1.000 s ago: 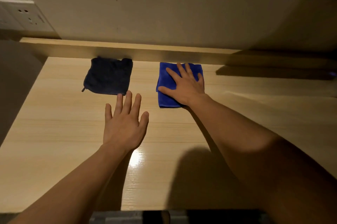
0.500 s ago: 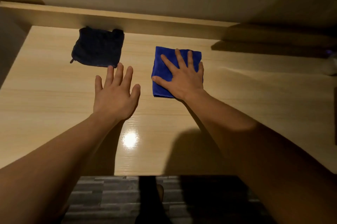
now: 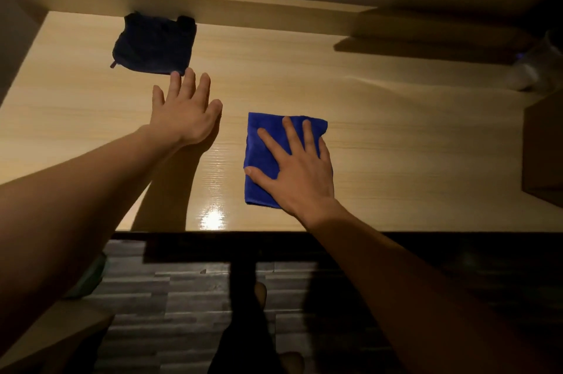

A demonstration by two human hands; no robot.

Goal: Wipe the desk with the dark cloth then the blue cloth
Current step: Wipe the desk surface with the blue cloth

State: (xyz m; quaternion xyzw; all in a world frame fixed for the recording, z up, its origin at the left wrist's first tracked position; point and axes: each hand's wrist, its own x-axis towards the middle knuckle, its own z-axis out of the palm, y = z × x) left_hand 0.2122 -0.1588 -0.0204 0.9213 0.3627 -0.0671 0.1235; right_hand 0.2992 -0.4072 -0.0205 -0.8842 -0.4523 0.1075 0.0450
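Blue cloth (image 3: 268,157) folded, flat under R hand (image 3: 300,174).

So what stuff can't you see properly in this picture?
- Head view: the part of the blue cloth under the right hand is hidden.
- Pale object at the desk's right edge: blurred, in shadow, cut off by the frame.
- Dark cloth: too dim to show folds.
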